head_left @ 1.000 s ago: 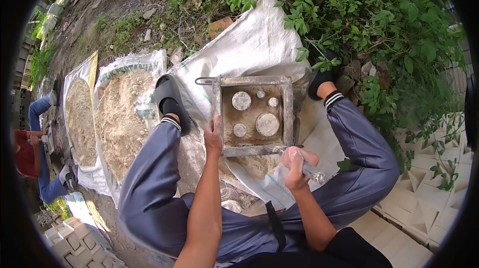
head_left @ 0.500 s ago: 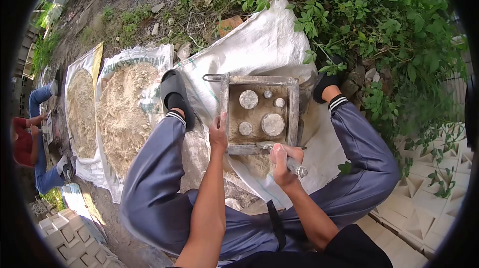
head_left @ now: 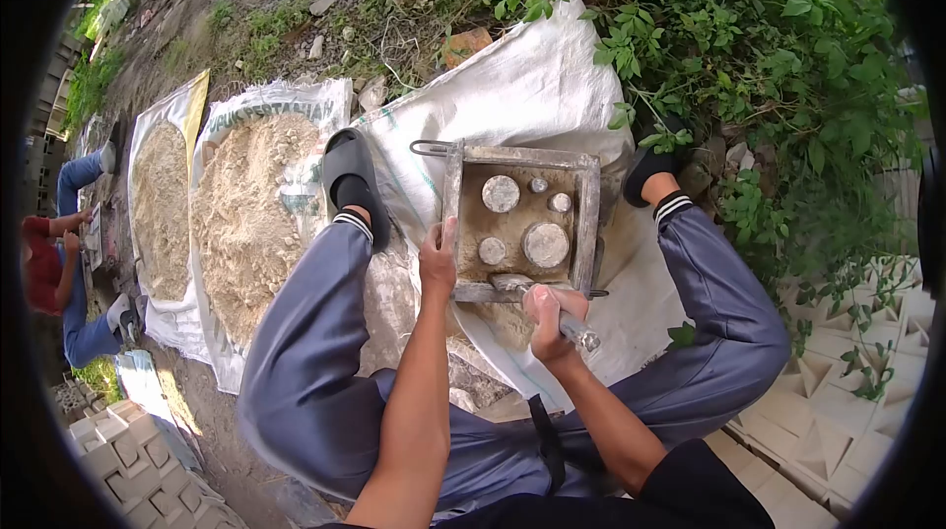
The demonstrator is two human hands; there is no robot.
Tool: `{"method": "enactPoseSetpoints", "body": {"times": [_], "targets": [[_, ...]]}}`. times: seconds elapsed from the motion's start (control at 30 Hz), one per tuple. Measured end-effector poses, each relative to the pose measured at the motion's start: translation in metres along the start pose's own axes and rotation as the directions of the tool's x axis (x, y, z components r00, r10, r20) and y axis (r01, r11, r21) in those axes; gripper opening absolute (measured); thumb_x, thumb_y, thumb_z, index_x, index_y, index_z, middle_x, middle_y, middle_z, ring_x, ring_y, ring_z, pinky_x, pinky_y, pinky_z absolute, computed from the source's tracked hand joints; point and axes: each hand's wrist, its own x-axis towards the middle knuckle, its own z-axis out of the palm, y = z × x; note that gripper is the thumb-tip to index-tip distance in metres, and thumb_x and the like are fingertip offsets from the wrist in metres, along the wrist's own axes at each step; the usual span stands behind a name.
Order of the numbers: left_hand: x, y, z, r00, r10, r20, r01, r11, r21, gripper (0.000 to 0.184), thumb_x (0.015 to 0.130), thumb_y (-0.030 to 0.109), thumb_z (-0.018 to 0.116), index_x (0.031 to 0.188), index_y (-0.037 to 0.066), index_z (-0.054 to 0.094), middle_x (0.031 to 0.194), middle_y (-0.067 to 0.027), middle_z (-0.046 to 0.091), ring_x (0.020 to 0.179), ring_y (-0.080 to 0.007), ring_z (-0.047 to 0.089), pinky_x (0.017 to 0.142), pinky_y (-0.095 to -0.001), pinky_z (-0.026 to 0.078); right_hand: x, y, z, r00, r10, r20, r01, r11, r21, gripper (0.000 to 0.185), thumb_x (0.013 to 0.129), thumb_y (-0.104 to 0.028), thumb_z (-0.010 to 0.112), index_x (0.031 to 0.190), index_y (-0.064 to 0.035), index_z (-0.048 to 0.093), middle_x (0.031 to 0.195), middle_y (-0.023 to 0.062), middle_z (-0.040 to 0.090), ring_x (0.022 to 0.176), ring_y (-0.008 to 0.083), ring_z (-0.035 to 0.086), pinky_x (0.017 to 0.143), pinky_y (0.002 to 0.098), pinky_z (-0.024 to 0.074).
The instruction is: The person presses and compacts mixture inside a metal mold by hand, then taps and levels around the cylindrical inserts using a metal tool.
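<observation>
A square wooden mould frame (head_left: 589, 204) lies on a white sack between my feet. Inside it, pale round discs of differing sizes, such as the largest disc (head_left: 545, 245), sit in grey-brown sand (head_left: 514, 222). My left hand (head_left: 438, 261) is closed on the frame's left side near the front corner. In my right hand (head_left: 556, 318) is a dusty trowel (head_left: 579, 331), its handle end pointing back towards me. The trowel's blade lies at the frame's near rail, partly hidden by my fingers. I cannot tell whether it touches the sand.
Two open sacks of pale sand, the nearer sack (head_left: 258, 204) and the farther sack (head_left: 163, 204), lie to the left. Green plants (head_left: 729, 66) crowd the right and back. Patterned blocks (head_left: 828, 411) stand at right. Another person (head_left: 47, 263) sits far left.
The trowel's blade has shifted slightly left along the frame's near rail, with my right hand turning a little. My left hand keeps its hold; the whole view has shifted slightly.
</observation>
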Motion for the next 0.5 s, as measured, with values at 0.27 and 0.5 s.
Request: {"method": "enactPoseSetpoints", "body": {"times": [0.27,0.5], "targets": [[-0.003,0.002,-0.001,1.0,0.009,0.005,-0.009,1.0,-0.025,0.053,0.093,0.048,0.051,0.105,-0.002,0.062,0.092,-0.0162,0.065,0.086,-0.0235,0.058,0.083,-0.0321,0.043,0.003,-0.007,0.017,0.998,0.001,-0.056,0.005,0.995,0.103,0.035,0.088,-0.007,0.046,0.055,-0.001,0.036,0.048,0.003,0.036,0.043,0.0101,0.035,0.043,0.0301,0.0263],[-0.004,0.003,-0.005,1.0,0.02,0.012,-0.02,0.999,-0.026,0.051,0.093,0.046,0.051,0.104,-0.003,0.062,0.09,-0.0135,0.065,0.084,-0.0203,0.058,0.08,-0.0313,0.043,-0.006,-0.015,0.038,0.999,-0.037,-0.033,0.036,0.999,-0.006,0.032,0.085,-0.002,0.047,0.055,0.0003,0.036,0.048,0.0083,0.034,0.039,0.0196,0.034,0.043,0.0347,0.025]]}}
